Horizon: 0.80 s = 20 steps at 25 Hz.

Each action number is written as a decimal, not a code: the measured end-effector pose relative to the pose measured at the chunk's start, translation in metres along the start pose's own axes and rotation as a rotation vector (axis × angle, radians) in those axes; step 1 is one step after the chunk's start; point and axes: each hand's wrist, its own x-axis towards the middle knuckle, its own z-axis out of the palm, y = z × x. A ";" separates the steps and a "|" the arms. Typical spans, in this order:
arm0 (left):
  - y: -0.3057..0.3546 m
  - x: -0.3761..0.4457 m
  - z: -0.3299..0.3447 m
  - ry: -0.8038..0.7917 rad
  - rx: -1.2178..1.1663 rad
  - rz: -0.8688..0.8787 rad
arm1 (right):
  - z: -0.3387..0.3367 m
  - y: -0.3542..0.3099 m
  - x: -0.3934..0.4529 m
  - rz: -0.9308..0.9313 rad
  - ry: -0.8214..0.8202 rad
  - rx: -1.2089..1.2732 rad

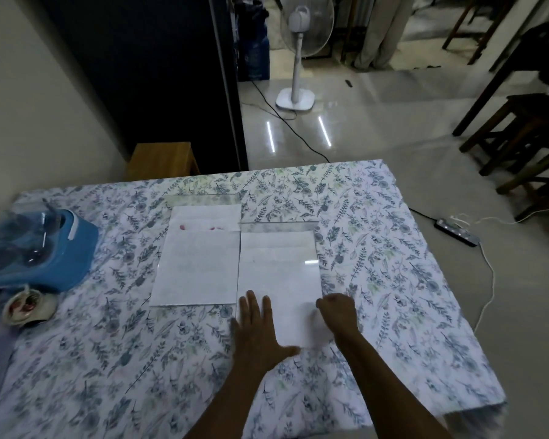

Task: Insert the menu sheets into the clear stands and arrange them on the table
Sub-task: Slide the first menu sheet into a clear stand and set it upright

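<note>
Two clear stands lie flat side by side on the floral tablecloth. The left stand (200,264) holds a white menu sheet with small red marks near its top. The right stand (279,261) has a white sheet (293,321) sticking out of its near end. My left hand (257,327) lies flat, fingers spread, on the sheet's near left corner. At the sheet's right edge, my right hand (338,313) is curled into a fist, seemingly pinching the sheet, though the grip is blurred.
A blue cloth bundle with clear plastic on it (38,251) and a small round white object (29,307) sit at the table's left. The table's right edge (441,264) drops to the floor, where a power strip (457,231) lies. A fan (298,58) and wooden stools (520,137) stand beyond.
</note>
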 end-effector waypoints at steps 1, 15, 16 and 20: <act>-0.001 -0.009 0.000 -0.001 -0.007 0.005 | -0.001 0.006 -0.010 -0.003 -0.016 0.025; -0.017 -0.090 -0.091 0.409 -0.835 -0.082 | -0.089 0.003 -0.074 -0.129 -0.160 0.201; -0.020 -0.094 -0.102 0.419 -0.845 -0.077 | -0.098 -0.003 -0.078 -0.152 -0.175 0.203; -0.029 -0.102 -0.134 0.373 -0.969 -0.044 | -0.122 -0.024 -0.093 -0.184 -0.219 0.262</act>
